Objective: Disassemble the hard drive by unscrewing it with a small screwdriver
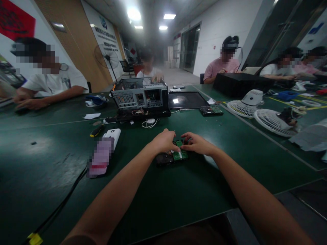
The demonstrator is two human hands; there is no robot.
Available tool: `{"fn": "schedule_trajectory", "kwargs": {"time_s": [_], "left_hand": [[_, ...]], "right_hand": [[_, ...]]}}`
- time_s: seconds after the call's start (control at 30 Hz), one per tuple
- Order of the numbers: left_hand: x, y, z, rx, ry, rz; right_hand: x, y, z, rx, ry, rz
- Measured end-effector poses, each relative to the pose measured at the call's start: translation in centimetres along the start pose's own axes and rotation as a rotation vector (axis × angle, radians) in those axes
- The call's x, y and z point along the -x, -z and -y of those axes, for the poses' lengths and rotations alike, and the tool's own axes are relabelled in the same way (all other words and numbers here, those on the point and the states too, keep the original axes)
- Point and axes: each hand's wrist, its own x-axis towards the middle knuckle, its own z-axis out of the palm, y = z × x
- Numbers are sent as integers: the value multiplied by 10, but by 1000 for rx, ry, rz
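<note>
A dark hard drive (165,160) with a green circuit board (181,155) on its right part lies on the green table in front of me. My left hand (166,141) is bent over its far left side, the thumb on the board and the forefinger reaching past it. From the right, my right hand (196,143) curls its fingers around the far edge, its thumb at the board's right side. Both hands are closed on the drive with gaps between thumb and fingers. Fingertips partly cover its far end, so the exact contact there is hidden.
An open computer case (139,97) stands ahead, with a white cable (150,123) before it. Left lie a screwdriver (97,130) and a phone-like object (103,154). Another drive (211,111) and fan parts (245,105) are at right. Several people sit around.
</note>
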Motion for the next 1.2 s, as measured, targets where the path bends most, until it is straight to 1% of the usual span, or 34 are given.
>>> {"fn": "schedule_trajectory", "kwargs": {"time_s": [0.13, 0.23, 0.3, 0.37, 0.5, 0.6, 0.7, 0.77, 0.83, 0.93, 1.03, 1.1, 1.2], "left_hand": [[-1, -5, 1, -16, 17, 1], [-1, -6, 0, 5, 3, -30], [-1, -4, -2, 46, -11, -95], [-2, -1, -7, 106, -30, -184], [-3, 4, -17, 261, -43, -338], [-2, 6, -24, 326, -24, -406], [0, 6, -29, 362, -9, -410], [2, 5, -31, 353, -32, -392], [4, 4, -35, 318, -60, -369], [7, 2, -41, 281, -115, -332], [11, 0, -46, 305, -236, -303], [13, -4, -48, 330, -297, -301], [13, -9, -48, 299, -314, -282]], "right_hand": [[0, -1, -2, 4, 32, -15], [-1, 0, 0, -31, 68, -115], [-1, -1, 4, -49, 102, -215], [0, -3, 10, -83, 153, -265], [1, -10, 24, -313, 265, -227], [1, -12, 27, -365, 292, -237], [2, -9, 24, -356, 283, -245], [2, -7, 21, -344, 282, -234], [2, -6, 19, -299, 296, -255], [3, -4, 18, -151, 334, -351], [3, -1, 17, 9, 348, -411], [3, 3, 14, 56, 329, -448], [-3, 10, 3, 80, 271, -528]]}}
